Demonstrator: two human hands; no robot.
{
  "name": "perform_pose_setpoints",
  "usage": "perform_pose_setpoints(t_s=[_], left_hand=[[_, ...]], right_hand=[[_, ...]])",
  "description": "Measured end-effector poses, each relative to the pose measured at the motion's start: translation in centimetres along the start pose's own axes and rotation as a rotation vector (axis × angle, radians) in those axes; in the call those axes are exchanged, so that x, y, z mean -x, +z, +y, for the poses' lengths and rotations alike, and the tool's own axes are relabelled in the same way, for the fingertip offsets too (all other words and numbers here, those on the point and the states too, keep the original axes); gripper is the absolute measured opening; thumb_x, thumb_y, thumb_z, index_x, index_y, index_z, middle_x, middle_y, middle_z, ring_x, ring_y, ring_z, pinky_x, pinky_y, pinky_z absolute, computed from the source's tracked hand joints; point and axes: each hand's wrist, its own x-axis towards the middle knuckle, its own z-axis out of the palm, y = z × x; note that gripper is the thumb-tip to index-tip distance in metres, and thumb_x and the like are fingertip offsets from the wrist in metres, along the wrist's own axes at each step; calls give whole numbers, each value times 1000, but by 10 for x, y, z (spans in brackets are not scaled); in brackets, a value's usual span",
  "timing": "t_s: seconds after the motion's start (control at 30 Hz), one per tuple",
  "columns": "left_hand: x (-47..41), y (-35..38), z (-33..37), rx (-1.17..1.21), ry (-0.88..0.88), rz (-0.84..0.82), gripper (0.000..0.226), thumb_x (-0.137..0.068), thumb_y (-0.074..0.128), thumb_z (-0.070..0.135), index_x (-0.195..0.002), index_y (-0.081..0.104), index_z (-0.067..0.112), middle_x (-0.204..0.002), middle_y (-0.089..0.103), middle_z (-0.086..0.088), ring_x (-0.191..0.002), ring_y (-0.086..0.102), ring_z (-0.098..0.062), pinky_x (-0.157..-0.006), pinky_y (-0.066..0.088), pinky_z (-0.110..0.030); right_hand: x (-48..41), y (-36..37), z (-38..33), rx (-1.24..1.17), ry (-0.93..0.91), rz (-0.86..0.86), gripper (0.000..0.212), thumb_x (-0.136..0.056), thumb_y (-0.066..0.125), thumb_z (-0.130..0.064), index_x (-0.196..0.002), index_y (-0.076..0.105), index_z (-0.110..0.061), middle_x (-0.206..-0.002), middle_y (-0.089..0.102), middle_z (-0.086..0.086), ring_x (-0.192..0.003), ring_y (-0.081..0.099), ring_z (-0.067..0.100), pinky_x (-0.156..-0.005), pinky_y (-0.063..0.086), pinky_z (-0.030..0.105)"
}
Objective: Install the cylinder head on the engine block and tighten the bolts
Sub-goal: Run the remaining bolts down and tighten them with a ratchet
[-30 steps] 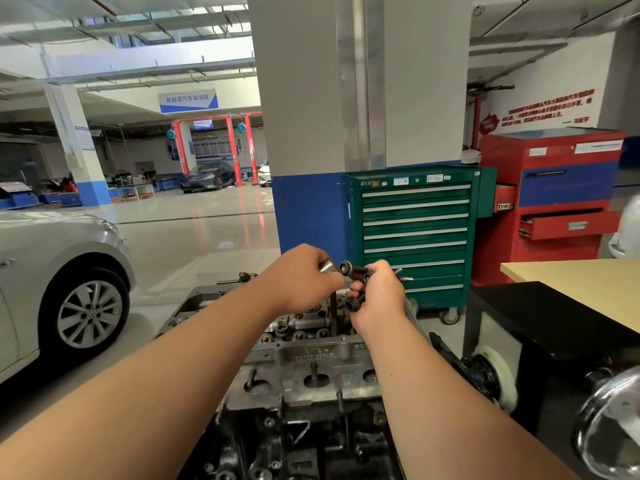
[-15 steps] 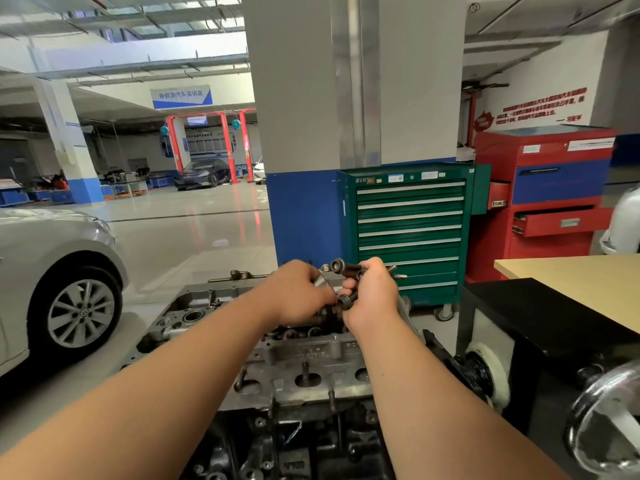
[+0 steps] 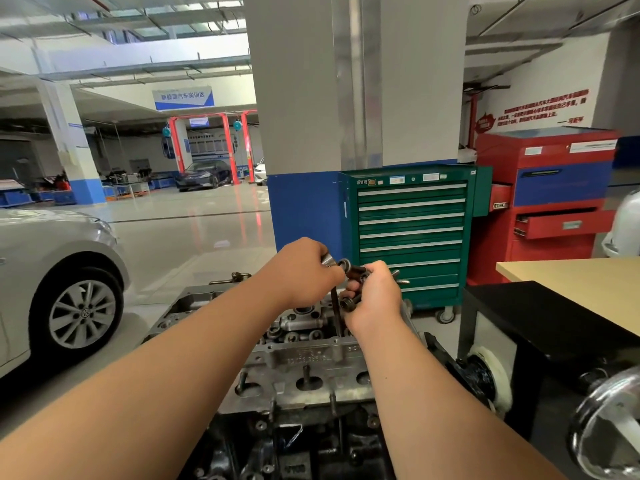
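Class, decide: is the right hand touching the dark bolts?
Touching. The head view shows the right hand gripping the dark bolts, fingers curled round them.

"新能源汽车实训区" on hanging blue-white sign (image 3: 183, 98)

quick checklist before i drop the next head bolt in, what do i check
1. Cylinder head resting on engine block: ok; flush all round, cannot tell.
2. Spare bolts secure: ok, right hand grips them in a bundle.
3. Left hand grip: ok, fingers curled round a silvery piece; what it is, cannot tell.
4. Dark rod hanging between the hands toward the head: near upright, ok; tip in a hole, cannot tell.
5. Bolts already seated in the head: cannot tell, the hands cover that spot.
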Motion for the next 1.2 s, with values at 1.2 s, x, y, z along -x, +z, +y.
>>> perform_pose_setpoints(t_s=[1.2], left_hand=[[0,-9,-4,26,-39,-5,30,-87,56,24,-91,62,-5,-65,49,-8,-54,41,-18,-53,34,-29]], right_hand=[[-2,0,1,-5,-4,45,9,-88,47,-17,-80,48,-11,-49,52,1,-32,38,8,-32,29,17]])
